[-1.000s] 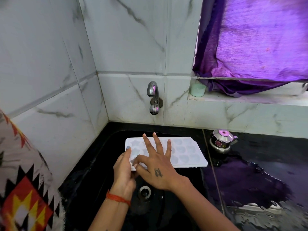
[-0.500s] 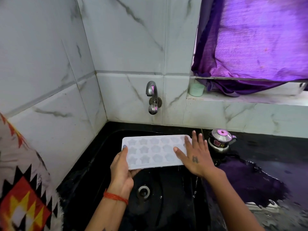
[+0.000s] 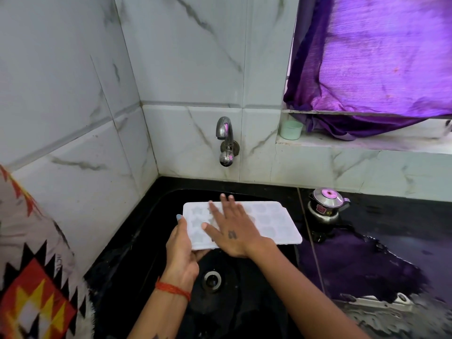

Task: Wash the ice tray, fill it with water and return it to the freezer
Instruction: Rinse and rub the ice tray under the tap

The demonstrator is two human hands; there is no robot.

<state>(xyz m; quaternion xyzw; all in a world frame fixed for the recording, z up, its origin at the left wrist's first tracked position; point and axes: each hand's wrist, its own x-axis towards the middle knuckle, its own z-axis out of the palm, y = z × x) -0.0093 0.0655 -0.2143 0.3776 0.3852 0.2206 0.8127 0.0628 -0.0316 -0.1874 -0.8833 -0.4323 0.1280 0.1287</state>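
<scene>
White tray (image 3: 271,222) sits over the sink (image 3: 156,216), gripped at its left end by your left hand (image 3: 182,250); your flat, open right hand (image 3: 231,228) has swept back leftward, so you're still rubbing, not filling.

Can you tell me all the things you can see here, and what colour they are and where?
ice tray: one, white, held over the sink
sink: one, black, in the corner under the tap
drain: one, silver, in the sink bottom
tap: one, silver, on the wall above the sink
cup: one, pale green, on the window ledge
curtain: one, purple, over the window
small kettle: one, steel, on the black counter right of the sink
patterned cloth: one, white, red, yellow and black, at the left edge
left hand: one, orange thread at the wrist, holds the tray's left end
right hand: one, lies flat on the tray
</scene>
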